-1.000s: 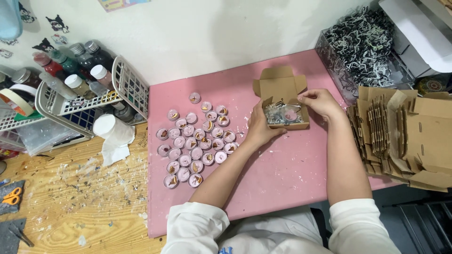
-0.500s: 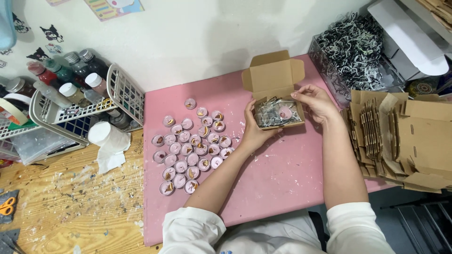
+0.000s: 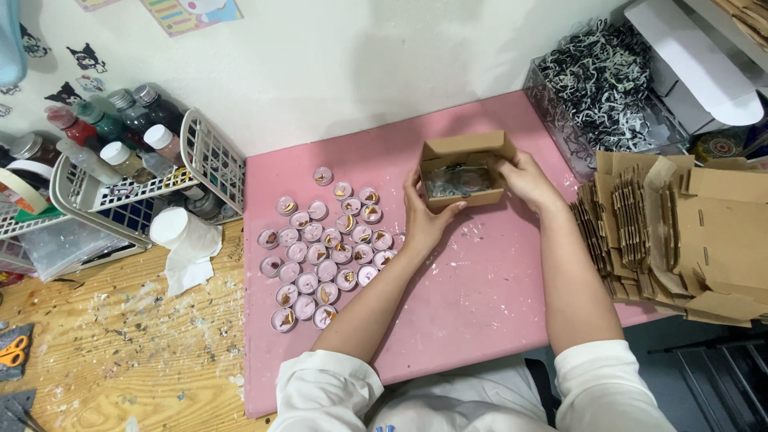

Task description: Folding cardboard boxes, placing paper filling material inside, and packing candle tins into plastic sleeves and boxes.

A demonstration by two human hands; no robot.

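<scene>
A: What lies on the pink mat (image 3: pixel 480 304)?

B: A cluster of small round tealight candles (image 3: pixel 324 252) in pale cups, left of centre.

A: And to the left, on the wooden tabletop (image 3: pixel 120 352)?

B: A white wire basket (image 3: pixel 144 188) of capped bottles (image 3: pixel 120 136), a roll of white tissue (image 3: pixel 180 240) just beside it, and orange-handled scissors (image 3: pixel 12 352) at the edge.

A: The right side?

B: A stack of flat cardboard blanks (image 3: pixel 680 232); behind it, a clear bin of black-and-white shredded paper (image 3: pixel 608 72).
</scene>
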